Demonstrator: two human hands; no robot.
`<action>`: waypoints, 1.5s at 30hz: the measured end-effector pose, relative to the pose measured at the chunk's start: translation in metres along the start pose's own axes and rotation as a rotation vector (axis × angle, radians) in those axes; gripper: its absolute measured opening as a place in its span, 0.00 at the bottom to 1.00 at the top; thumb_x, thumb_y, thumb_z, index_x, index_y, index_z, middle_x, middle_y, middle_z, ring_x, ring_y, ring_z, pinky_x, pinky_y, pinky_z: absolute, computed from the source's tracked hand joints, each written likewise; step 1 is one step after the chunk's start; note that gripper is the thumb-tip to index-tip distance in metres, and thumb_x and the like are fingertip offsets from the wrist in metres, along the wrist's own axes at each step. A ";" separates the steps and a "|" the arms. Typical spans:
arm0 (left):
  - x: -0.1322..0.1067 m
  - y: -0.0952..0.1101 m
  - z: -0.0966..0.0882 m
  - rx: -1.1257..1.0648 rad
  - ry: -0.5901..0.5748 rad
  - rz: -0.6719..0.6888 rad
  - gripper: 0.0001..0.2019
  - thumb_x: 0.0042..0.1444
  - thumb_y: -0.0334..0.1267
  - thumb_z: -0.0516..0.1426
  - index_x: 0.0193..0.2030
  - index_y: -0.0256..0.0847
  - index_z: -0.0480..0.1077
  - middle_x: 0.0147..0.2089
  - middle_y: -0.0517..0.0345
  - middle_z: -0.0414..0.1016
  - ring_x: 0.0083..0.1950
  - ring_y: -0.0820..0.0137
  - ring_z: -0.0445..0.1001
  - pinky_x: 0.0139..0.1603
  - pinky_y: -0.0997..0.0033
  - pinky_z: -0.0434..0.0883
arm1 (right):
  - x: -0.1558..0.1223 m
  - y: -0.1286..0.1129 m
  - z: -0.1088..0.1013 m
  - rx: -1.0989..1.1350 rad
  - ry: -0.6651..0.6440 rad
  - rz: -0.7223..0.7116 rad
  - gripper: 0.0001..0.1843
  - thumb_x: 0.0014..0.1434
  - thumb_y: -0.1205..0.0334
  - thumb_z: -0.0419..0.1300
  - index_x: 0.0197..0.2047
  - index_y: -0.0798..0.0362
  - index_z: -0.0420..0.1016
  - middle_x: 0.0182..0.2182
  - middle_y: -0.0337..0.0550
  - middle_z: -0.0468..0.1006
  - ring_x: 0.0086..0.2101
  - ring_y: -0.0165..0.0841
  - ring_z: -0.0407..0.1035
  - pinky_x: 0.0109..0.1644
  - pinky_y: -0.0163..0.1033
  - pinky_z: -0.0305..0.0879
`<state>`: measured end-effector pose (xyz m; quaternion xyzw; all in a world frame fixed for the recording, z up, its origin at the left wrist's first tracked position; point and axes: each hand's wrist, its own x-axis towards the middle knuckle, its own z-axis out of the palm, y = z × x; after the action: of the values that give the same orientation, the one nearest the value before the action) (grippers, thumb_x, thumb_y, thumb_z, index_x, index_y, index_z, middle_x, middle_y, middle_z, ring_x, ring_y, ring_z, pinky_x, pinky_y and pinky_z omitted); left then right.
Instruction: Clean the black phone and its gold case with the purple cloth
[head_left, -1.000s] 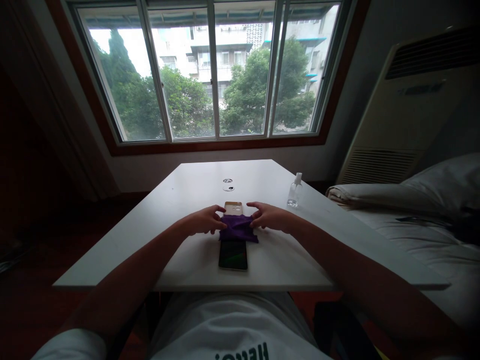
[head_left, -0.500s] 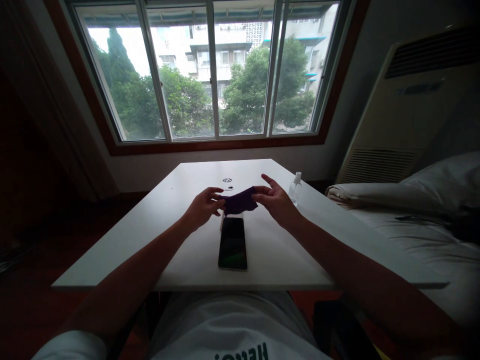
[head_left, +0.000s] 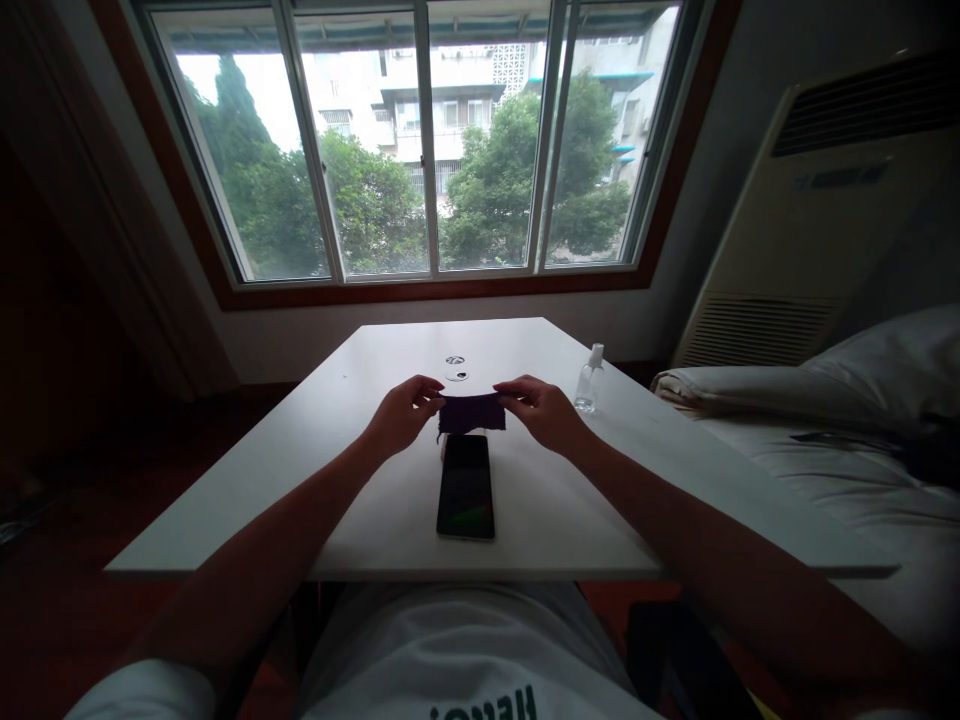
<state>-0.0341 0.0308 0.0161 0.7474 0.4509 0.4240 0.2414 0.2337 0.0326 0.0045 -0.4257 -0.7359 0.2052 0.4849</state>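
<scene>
A small dark purple cloth [head_left: 472, 413] is stretched between my two hands above the table. My left hand [head_left: 406, 412] pinches its upper left corner between thumb and fingers. At the upper right corner, my right hand [head_left: 541, 408] pinches it in the same way. The cloth hangs down with a fairly straight top edge. Just below it on the table lies a phone [head_left: 466, 487] with a dark screen and a greenish reflection. Part of a pale object shows behind the phone's top end, mostly hidden by the cloth.
On the white table [head_left: 360, 370], a clear spray bottle [head_left: 589, 380] stands beyond my right hand. Two round black-and-white marks or discs [head_left: 456, 376] are near the far middle. A bed with folded bedding [head_left: 750, 395] borders the right side, and a window [head_left: 427, 150] is ahead.
The right fingers have folded in and taken the cloth's upper right corner. The cloth has gone from slanted and crumpled to level and spread out. My left hand stays nearly in place.
</scene>
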 end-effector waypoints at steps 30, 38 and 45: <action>-0.013 0.014 -0.045 0.205 -1.035 -0.011 0.12 0.57 0.44 0.61 0.44 0.42 0.79 0.39 0.57 0.80 0.38 0.68 0.74 0.39 0.72 0.67 | -0.006 -0.015 -0.021 0.135 -1.180 0.336 0.21 0.54 0.49 0.69 0.43 0.57 0.78 0.33 0.42 0.79 0.32 0.30 0.72 0.34 0.33 0.62; -0.003 0.001 -0.044 0.390 -0.816 -0.084 0.15 0.61 0.48 0.55 0.46 0.42 0.75 0.42 0.55 0.78 0.39 0.66 0.74 0.37 0.70 0.66 | 0.000 -0.007 -0.017 0.044 -0.910 0.436 0.21 0.60 0.47 0.63 0.46 0.56 0.75 0.35 0.44 0.79 0.32 0.30 0.72 0.31 0.34 0.62; -0.001 -0.007 -0.033 0.434 -0.566 -0.074 0.20 0.61 0.54 0.54 0.48 0.43 0.75 0.46 0.53 0.78 0.40 0.65 0.74 0.38 0.69 0.67 | -0.005 -0.001 -0.003 -0.139 -0.600 0.250 0.23 0.62 0.47 0.61 0.52 0.55 0.73 0.35 0.44 0.78 0.30 0.31 0.71 0.34 0.39 0.67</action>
<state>-0.0656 0.0331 0.0275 0.8524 0.4724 0.0853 0.2074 0.2366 0.0271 0.0036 -0.4654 -0.8003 0.3283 0.1875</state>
